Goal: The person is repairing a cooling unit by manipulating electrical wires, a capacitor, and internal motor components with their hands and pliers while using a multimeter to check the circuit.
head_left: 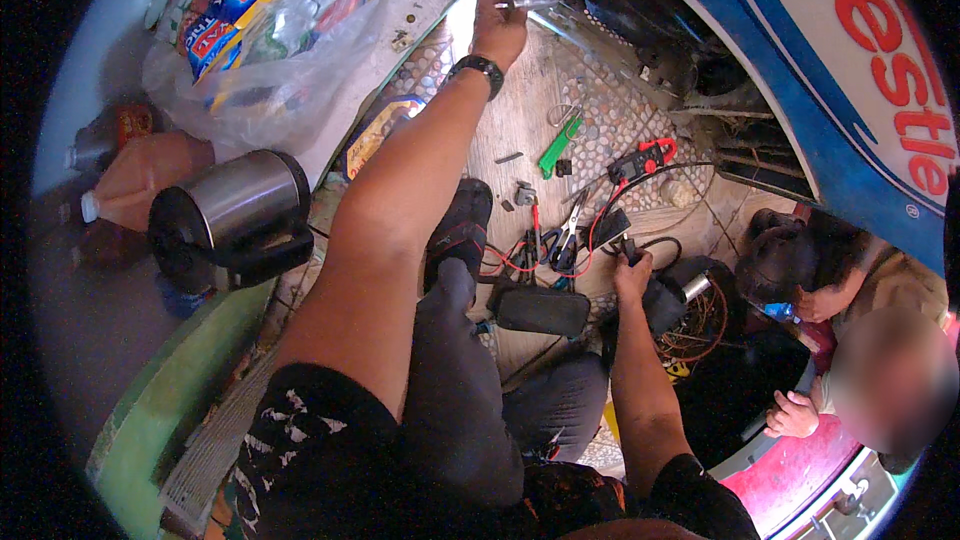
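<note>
- Item of dark colour (627,244): right of centre, pinched in right hand (632,275), kind unclear; just beside a flat black block (608,228).
- Left hand (500,25): far side, fingers curled round a small pale object (513,3), too small to identify; bright glare just left.
- Scissors (567,234): left of right hand.
- Black pouch (543,311): nearer.
- Green tool (560,146), red-and-black clamp meter (643,161): farther out, on floor.
- Blue-and-white cabinet (800,50): far right.
</note>
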Available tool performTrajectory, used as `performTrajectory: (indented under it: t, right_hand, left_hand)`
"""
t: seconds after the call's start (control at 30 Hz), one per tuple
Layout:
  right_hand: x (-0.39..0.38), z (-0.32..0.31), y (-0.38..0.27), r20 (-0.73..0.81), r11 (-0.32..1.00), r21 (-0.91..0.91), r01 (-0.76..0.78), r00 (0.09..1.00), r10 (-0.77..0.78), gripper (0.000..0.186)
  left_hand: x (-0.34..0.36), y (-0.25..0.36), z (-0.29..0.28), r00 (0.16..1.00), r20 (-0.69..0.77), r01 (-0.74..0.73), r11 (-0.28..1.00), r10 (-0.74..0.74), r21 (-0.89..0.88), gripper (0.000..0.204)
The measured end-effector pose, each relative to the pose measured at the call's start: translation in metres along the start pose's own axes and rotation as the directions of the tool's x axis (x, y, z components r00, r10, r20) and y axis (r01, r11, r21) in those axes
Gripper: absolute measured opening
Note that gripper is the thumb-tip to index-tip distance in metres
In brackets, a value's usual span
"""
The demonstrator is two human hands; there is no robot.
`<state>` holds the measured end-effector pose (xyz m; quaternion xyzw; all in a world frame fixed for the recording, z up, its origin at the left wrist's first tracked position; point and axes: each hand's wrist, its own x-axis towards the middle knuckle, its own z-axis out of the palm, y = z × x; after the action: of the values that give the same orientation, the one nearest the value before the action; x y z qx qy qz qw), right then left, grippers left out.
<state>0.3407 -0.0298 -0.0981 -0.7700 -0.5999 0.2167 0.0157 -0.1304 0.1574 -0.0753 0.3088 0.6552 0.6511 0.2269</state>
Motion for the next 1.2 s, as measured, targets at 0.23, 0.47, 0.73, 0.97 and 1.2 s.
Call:
performTrajectory:
  t: [0.23, 0.47, 0.73, 0.97, 1.2]
  right_hand:
    - [-0.002, 0.001, -0.002, 0.002, 1.0, 0.025, -0.016, 1.0, 0.016, 0.046]
    - [0.0, 0.003, -0.001, 0.016, 1.0, -0.02, -0.004, 1.0, 0.004, 0.054]
    - [0.004, 0.008, 0.004, 0.082, 0.999, -0.048, -0.018, 0.996, 0.022, 0.067]
    - [0.004, 0.016, 0.014, -0.005, 0.997, -0.065, -0.029, 1.0, 0.029, 0.054]
    - [-0.001, 0.003, -0.005, 0.049, 1.0, -0.013, -0.016, 0.999, 0.016, 0.053]
  left_hand:
    - [0.001, 0.006, -0.037, 0.895, 0.2, 0.439, 0.711, -0.398, -0.549, 0.035]
    - [-0.002, 0.013, -0.043, 0.763, 0.433, 0.576, 0.2, -0.481, -0.793, 0.022]
    - [-0.019, 0.005, -0.042, 0.776, 0.439, 0.567, 0.195, -0.453, -0.8, 0.031]
    - [-0.033, 0.027, -0.039, 0.807, 0.456, 0.57, 0.298, -0.375, -0.766, 0.035]
    - [-0.039, 0.031, -0.036, 0.847, 0.346, 0.53, 0.608, -0.403, -0.591, 0.042]
